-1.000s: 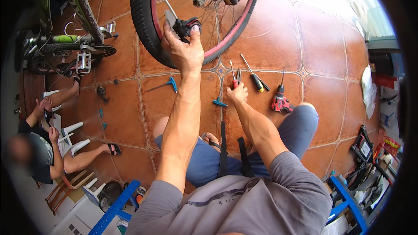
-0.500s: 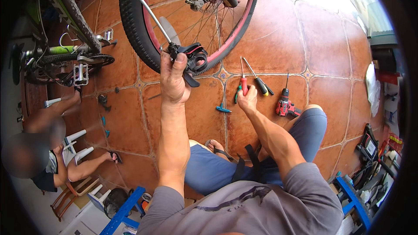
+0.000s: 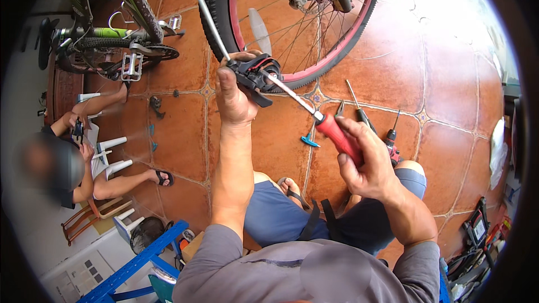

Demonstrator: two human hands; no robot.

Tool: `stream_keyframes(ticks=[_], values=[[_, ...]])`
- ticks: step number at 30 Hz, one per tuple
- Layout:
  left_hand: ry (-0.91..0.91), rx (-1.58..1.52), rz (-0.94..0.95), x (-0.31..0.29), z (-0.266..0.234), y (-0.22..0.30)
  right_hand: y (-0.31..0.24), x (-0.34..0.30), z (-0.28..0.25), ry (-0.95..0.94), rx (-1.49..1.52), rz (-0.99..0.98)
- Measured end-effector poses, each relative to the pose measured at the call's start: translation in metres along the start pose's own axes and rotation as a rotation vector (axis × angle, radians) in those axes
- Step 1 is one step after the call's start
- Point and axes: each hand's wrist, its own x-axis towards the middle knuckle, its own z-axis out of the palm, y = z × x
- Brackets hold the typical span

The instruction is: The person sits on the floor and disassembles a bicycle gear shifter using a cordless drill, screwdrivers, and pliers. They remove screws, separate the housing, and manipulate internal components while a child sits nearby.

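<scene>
My left hand (image 3: 236,100) is closed around a black bicycle gear shifter (image 3: 254,73), thumb in front. A pale cable housing (image 3: 205,14) runs from the shifter up past the wheel. My right hand (image 3: 368,163) grips a screwdriver (image 3: 340,137) by its red handle, index finger laid along it. The metal shaft slants up to the left, and its tip meets the shifter near the round clamp opening. Whether the tip sits in a screw cannot be made out. Just behind the shifter stands a bicycle wheel (image 3: 215,19) with a black knobby tyre and red rim.
On the tiled floor lie a blue T-handle wrench (image 3: 310,141), pliers (image 3: 340,108), another screwdriver (image 3: 364,116) and a red cordless drill (image 3: 392,145). A green bicycle (image 3: 115,32) stands at left, near a seated person (image 3: 84,151). Blue shelving (image 3: 132,264) is at lower left.
My right hand has lifted the red screwdriver off the floor and brought its tip to the shifter. The view has shifted, and the seated person's hands are now raised around a dark object.
</scene>
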Motion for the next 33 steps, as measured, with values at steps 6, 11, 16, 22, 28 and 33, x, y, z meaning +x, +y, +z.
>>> stream_keyframes(ticks=[6, 11, 16, 22, 28, 33], values=[[0.121, -0.029, 0.16, 0.007, 0.003, -0.006, 0.0, -0.003, 0.006, -0.032, 0.196, 0.08], [0.119, -0.08, 0.16, 0.008, 0.011, -0.009, -0.006, -0.001, 0.003, -0.097, 0.203, 0.175], [0.113, -0.05, 0.187, 0.007, 0.018, -0.01, -0.005, -0.002, 0.003, -0.082, 0.1, 0.173], [0.041, -0.021, 0.212, 0.008, 0.014, -0.01, -0.003, 0.0, 0.003, -0.05, 0.057, 0.107], [-0.013, 0.081, 0.18, 0.007, 0.01, -0.007, 0.002, 0.011, -0.008, -0.162, 0.28, 0.155], [0.03, 0.169, 0.173, 0.002, 0.012, -0.01, -0.001, 0.009, -0.003, -0.147, 0.303, 0.245]])
